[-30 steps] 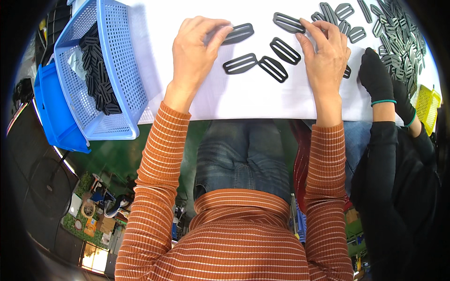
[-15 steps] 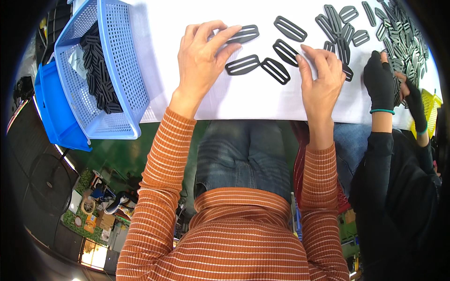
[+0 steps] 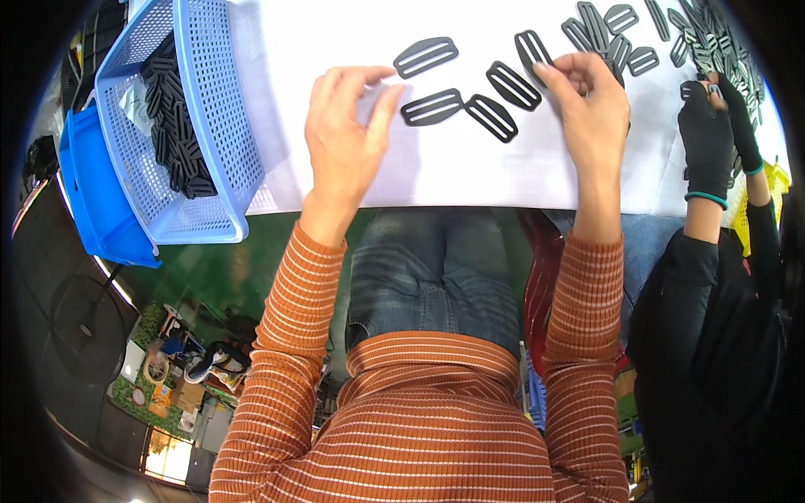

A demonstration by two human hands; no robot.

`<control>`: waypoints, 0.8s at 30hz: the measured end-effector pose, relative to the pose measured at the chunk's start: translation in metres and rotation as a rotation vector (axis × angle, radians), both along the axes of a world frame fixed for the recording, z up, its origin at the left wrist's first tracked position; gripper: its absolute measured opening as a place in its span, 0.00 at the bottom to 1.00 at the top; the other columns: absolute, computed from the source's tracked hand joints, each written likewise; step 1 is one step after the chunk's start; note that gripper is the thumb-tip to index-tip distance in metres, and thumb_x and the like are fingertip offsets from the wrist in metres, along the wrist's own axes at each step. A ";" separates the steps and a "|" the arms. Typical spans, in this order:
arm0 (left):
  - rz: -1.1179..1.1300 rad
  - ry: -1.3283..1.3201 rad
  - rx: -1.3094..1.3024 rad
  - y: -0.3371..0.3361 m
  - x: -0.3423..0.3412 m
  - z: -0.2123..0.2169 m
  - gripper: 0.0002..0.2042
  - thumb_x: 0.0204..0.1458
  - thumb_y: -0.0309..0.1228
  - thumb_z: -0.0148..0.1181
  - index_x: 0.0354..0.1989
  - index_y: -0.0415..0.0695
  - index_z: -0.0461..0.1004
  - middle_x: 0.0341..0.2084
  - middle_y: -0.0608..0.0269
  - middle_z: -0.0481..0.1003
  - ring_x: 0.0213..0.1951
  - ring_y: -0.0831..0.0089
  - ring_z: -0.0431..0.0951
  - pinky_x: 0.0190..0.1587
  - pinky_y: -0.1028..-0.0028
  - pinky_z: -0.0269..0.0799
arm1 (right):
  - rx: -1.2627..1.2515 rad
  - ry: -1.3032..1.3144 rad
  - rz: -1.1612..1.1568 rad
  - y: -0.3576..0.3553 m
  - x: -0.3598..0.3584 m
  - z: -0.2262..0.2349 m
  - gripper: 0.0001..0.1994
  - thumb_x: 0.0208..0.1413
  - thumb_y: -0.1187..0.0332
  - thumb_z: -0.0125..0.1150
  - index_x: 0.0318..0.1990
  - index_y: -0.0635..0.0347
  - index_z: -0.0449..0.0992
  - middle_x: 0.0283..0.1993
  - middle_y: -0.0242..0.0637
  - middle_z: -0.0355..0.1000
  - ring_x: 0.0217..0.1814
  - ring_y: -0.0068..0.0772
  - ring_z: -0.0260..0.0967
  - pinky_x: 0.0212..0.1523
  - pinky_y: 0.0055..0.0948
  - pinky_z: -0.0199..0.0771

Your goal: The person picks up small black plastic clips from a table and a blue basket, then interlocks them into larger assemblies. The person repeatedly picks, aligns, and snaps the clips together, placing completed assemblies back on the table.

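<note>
Black plastic strap sliders with slots lie flat on the white table. My left hand [image 3: 345, 130] is open, its thumb and forefinger parted just beside the upper left slider [image 3: 426, 56]. Another slider [image 3: 432, 107] lies closer to me, its far end meeting a tilted slider [image 3: 491, 117]. My right hand [image 3: 591, 105] pinches the lower end of a steeply angled slider [image 3: 533, 55]; the fingertips partly cover it. Between that one and the tilted one sits a further slider [image 3: 513, 85].
At left stands a light blue perforated basket [image 3: 220, 109] holding many sliders, beside a blue tray [image 3: 101, 193]. Loose sliders [image 3: 594, 29] and a bigger pile lie at right. There a co-worker's black-gloved hands [image 3: 704, 134] handle sliders, near a yellow basket [image 3: 776, 197].
My left hand has drawn back from the upper left slider. My right hand has moved from one slider to the one beyond, which now stands steeper and further right.
</note>
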State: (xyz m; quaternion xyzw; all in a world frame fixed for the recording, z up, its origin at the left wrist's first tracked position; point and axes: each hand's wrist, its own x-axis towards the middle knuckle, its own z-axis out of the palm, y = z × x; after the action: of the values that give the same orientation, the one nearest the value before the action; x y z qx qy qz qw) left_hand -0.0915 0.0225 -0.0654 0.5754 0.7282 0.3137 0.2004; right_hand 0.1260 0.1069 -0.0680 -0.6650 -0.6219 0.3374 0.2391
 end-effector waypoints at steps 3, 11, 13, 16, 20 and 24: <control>-0.043 -0.042 0.002 -0.015 0.012 -0.003 0.11 0.41 0.28 0.66 0.34 0.42 0.75 0.29 0.63 0.71 0.33 0.67 0.70 0.36 0.71 0.68 | -0.257 0.224 -0.035 -0.017 0.006 0.006 0.12 0.43 0.66 0.68 0.33 0.62 0.76 0.24 0.33 0.73 0.26 0.20 0.69 0.30 0.24 0.70; -0.079 0.070 -0.056 -0.014 0.023 -0.007 0.12 0.39 0.28 0.68 0.33 0.42 0.74 0.30 0.63 0.71 0.35 0.67 0.70 0.39 0.70 0.67 | 0.098 -0.208 0.220 -0.030 -0.001 0.001 0.13 0.42 0.68 0.68 0.33 0.63 0.72 0.27 0.39 0.72 0.27 0.35 0.68 0.31 0.31 0.69; -0.114 -0.044 -0.144 -0.014 0.021 -0.005 0.12 0.40 0.28 0.67 0.33 0.41 0.73 0.28 0.62 0.72 0.33 0.68 0.71 0.38 0.70 0.68 | -0.150 -0.085 0.159 -0.031 -0.006 0.009 0.13 0.42 0.69 0.67 0.32 0.64 0.71 0.28 0.39 0.72 0.27 0.34 0.68 0.31 0.30 0.69; -0.129 -0.145 -0.110 -0.010 0.020 -0.004 0.11 0.41 0.28 0.66 0.33 0.40 0.73 0.27 0.62 0.72 0.31 0.68 0.71 0.35 0.70 0.68 | -0.302 0.177 0.047 -0.041 0.002 0.014 0.14 0.41 0.70 0.68 0.35 0.65 0.72 0.27 0.36 0.72 0.27 0.28 0.67 0.31 0.27 0.69; -0.089 0.023 -0.012 0.007 0.013 -0.008 0.12 0.42 0.30 0.66 0.34 0.40 0.73 0.28 0.61 0.72 0.33 0.67 0.71 0.38 0.69 0.68 | -0.276 -0.088 0.137 -0.055 -0.007 0.014 0.18 0.38 0.69 0.71 0.38 0.61 0.73 0.29 0.37 0.72 0.29 0.34 0.69 0.32 0.30 0.70; -0.055 0.081 -0.026 0.021 0.010 -0.010 0.15 0.42 0.32 0.66 0.39 0.42 0.72 0.34 0.58 0.71 0.41 0.63 0.70 0.45 0.66 0.65 | 0.067 -0.274 0.239 -0.065 -0.014 0.005 0.18 0.37 0.68 0.70 0.37 0.60 0.72 0.33 0.42 0.71 0.33 0.43 0.70 0.34 0.36 0.69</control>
State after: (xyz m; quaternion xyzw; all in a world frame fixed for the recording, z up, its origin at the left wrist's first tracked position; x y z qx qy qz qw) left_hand -0.0814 0.0433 -0.0752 0.6046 0.7237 0.2753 0.1867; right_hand 0.1117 0.0421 -0.0630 -0.6177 -0.7341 0.2489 0.1326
